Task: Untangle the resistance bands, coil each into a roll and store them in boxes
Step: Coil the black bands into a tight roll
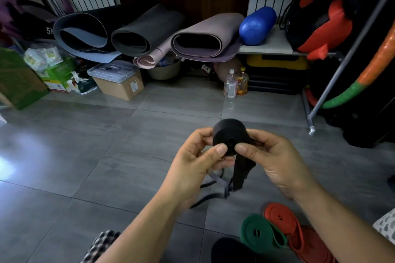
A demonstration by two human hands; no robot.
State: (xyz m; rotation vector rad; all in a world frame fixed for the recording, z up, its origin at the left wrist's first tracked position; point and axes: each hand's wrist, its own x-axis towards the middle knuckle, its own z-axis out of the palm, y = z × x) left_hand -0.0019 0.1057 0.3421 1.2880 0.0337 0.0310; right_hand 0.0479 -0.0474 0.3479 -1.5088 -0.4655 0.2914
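Note:
A black resistance band is wound into a thick roll, held up over the floor between both hands. My left hand grips the roll's left side with the thumb on its face. My right hand pinches the right side, thumb beside the roll's centre hole. The band's loose tail hangs down below the roll. Thin dark and grey straps lie on the floor beneath my hands. At the lower right lie a coiled green band, a coiled red band, another red coil and a black coil.
Rolled exercise mats and a blue foam roller sit along the far wall. A cardboard box with a clear lidded bin stands at the back left. Two bottles stand on the grey tiled floor. A metal rack leg slants at right.

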